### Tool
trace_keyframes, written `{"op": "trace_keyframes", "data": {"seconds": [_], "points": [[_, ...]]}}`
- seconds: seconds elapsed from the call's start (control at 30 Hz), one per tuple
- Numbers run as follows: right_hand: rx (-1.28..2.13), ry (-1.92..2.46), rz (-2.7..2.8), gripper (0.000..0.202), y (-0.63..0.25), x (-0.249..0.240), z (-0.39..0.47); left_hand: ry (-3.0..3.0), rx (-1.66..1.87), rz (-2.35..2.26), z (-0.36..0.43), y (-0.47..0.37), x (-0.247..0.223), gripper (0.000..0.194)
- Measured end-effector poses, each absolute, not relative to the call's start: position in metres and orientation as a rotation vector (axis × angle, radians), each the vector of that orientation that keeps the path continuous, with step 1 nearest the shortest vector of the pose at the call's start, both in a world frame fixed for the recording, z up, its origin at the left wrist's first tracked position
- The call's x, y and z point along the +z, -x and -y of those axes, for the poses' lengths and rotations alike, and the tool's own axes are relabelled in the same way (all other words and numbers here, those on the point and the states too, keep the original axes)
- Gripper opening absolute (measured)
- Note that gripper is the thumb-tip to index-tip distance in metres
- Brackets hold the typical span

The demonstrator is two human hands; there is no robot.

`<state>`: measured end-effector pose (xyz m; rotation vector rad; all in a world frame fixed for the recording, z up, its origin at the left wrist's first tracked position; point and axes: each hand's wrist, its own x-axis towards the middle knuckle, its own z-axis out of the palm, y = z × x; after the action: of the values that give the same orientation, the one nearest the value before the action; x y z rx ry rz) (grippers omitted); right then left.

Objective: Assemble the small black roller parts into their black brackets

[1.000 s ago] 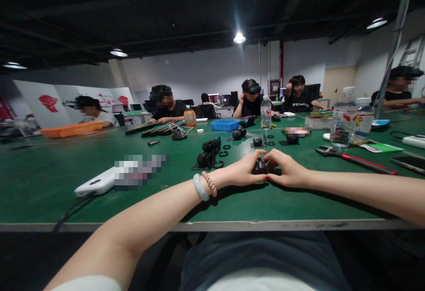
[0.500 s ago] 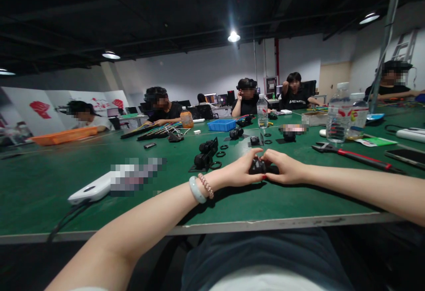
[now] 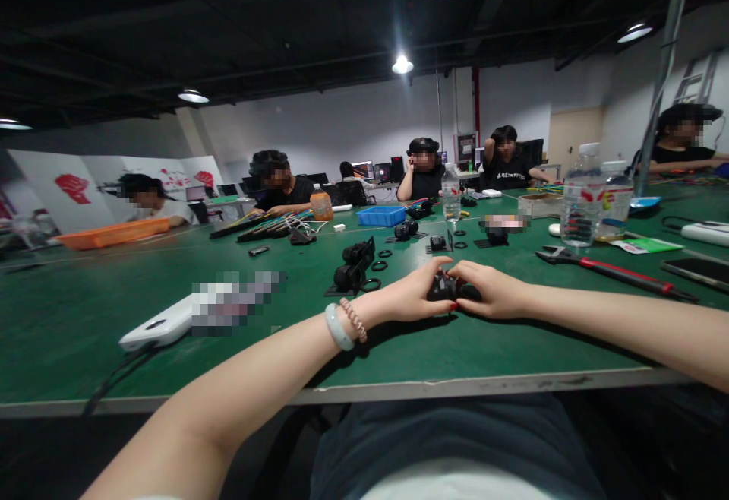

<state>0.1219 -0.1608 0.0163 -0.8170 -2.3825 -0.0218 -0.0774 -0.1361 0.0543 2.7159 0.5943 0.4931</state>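
Both hands meet over a small black plastic part point(image 3: 443, 288) near the front of the green table. My left hand point(image 3: 414, 293) grips its left side, thumb and fingers curled round it. On the other side, my right hand point(image 3: 490, 289) has its fingers and thumb closed about the part. Much of it is hidden by the fingers, so its exact kind cannot be made out. Similar black assemblies point(image 3: 348, 266) stand just beyond my left hand, with black rings point(image 3: 371, 285) lying beside them. Another black piece point(image 3: 437, 243) sits behind my hands.
Red-handled pliers point(image 3: 618, 270) and a phone point(image 3: 698, 270) lie to the right, near water bottles point(image 3: 579, 207). A white power bank point(image 3: 165, 325) with a cable is at left. Farther back are a blue tray point(image 3: 380, 216), an orange tray point(image 3: 114, 234) and several seated people.
My right hand's fingers have shifted slightly on the black part. Both hands stay in nearly the same place, and the view has moved a little.
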Motion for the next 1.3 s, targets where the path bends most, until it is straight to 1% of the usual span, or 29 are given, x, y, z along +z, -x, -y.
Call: {"op": "trace_keyframes", "data": {"seconds": [0.17, 0.5, 1.0, 1.1, 1.3], "points": [[-0.028, 0.822, 2.385, 0.037, -0.1222, 0.0155, 0.1599, -2.728, 0.48, -0.609, 0.1365, 0.0777, 0.0542, 0.066], [-0.014, 0.837, 2.371, 0.038, -0.1228, 0.0159, 0.1602, -2.716, 0.482, -0.609, 0.1363, 0.0776, 0.0547, 0.065], [-0.082, 0.895, 2.39, 0.028, -0.1211, 0.017, 0.1631, -2.718, 0.468, -0.63, 0.1368, 0.0768, 0.055, 0.064], [-0.128, 0.887, 2.379, 0.032, -0.1212, 0.0166, 0.1631, -2.705, 0.482, -0.612, 0.1379, 0.0763, 0.0557, 0.063], [-0.195, 0.838, 2.315, 0.047, -0.1191, 0.017, 0.1649, -2.715, 0.487, -0.578, 0.1395, 0.0763, 0.0577, 0.06]]}}
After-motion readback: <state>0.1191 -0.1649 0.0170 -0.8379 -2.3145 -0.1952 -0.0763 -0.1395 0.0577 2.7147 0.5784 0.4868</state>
